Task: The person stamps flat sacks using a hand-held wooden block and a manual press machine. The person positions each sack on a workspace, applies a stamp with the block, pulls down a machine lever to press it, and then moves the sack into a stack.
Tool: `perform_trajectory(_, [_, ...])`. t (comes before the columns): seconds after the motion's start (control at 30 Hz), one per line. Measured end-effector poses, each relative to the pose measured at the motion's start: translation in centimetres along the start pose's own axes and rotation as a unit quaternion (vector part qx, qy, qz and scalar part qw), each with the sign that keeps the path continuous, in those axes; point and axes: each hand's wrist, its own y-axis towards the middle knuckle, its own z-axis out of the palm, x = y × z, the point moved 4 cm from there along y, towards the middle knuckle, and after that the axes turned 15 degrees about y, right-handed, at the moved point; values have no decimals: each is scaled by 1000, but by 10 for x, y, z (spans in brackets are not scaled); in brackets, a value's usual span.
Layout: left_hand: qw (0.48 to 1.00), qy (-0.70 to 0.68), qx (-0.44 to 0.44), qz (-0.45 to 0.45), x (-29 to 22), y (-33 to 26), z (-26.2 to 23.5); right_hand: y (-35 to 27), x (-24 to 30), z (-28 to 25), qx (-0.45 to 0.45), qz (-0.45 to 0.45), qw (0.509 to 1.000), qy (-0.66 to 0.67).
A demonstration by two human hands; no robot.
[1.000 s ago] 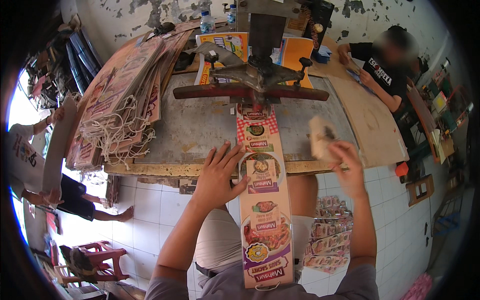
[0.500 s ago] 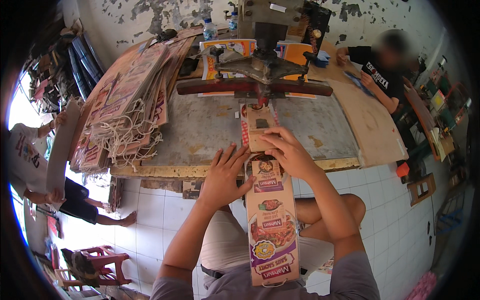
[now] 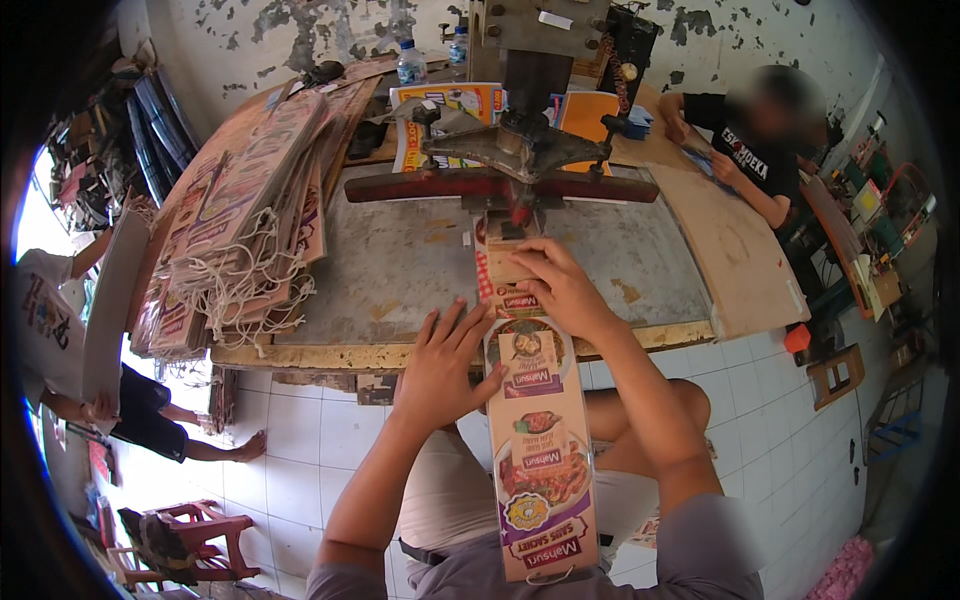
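A long printed cardboard strip runs from my lap up over the table's front edge and beneath a press head. A small wooden block with a dark patch lies on the strip's far part, under the press. My right hand grips the block's near right side with fingers and thumb. My left hand lies at the strip's left side by the table edge, fingers spread, with the thumb at the strip's edge.
Stacked printed strips with white strings cover the table's left side. A worker at left holds a long board; another person sits at the right, handling something blue. A red stool stands on the tiled floor.
My right hand has pushed the wooden block farther under the press, uncovering more of the strip's print. My left hand stays beside the strip. The view has shifted slightly.
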Motion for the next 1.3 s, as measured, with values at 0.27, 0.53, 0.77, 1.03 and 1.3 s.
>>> perform_trajectory(0.27, [1000,1,2,-2,0,0,-1,-2,1,-1,-26,12,999,37])
perform_trajectory(0.53, [1000,-6,-4,-4,0,1,-4,-6,1,-4,-57,-7,998,21])
perform_trajectory(0.77, [1000,5,-8,2,1,0,-3,-2,2,-2,-66,11,996,57])
perform_trajectory(1.03, [1000,-1,0,0,0,0,-2,-3,0,-4,-61,11,997,47])
perform_trajectory(1.3, [1000,5,-5,7,1,0,-2,-5,-1,-3,-69,37,995,68])
